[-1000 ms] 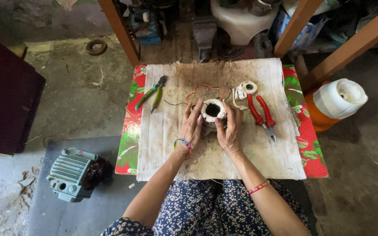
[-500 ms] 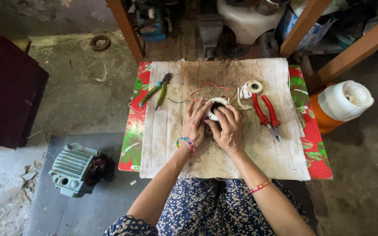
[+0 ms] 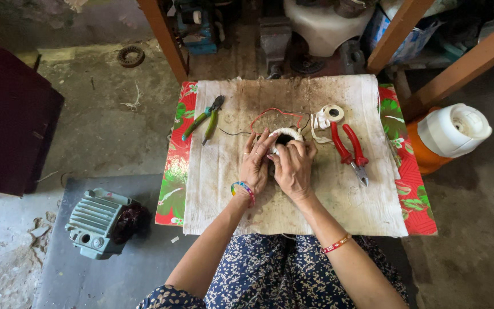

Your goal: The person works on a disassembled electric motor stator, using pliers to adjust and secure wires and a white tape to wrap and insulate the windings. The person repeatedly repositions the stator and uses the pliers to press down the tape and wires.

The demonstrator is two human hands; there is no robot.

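A dirty off-white cloth point(image 3: 293, 189), stained brown toward twelve o'clock, covers a red mat with a green leaf pattern point(image 3: 174, 171). At the cloth's centre sits a ring wound in white tape point(image 3: 286, 135), with red wire point(image 3: 275, 112) looping from it toward twelve. At ten o'clock lie green-handled pliers point(image 3: 202, 119); at two o'clock, red-handled pliers point(image 3: 349, 147) and a white tape roll point(image 3: 333, 113). The left hand point(image 3: 255, 163) wears a rainbow-striped bangle, the right hand point(image 3: 294, 169) a red one. The lap at six shows navy fabric with small white flowers point(image 3: 258, 274). A pale grey-green motor housing point(image 3: 94, 222) sits at eight; an orange jug with a white lid point(image 3: 450, 134) at three.
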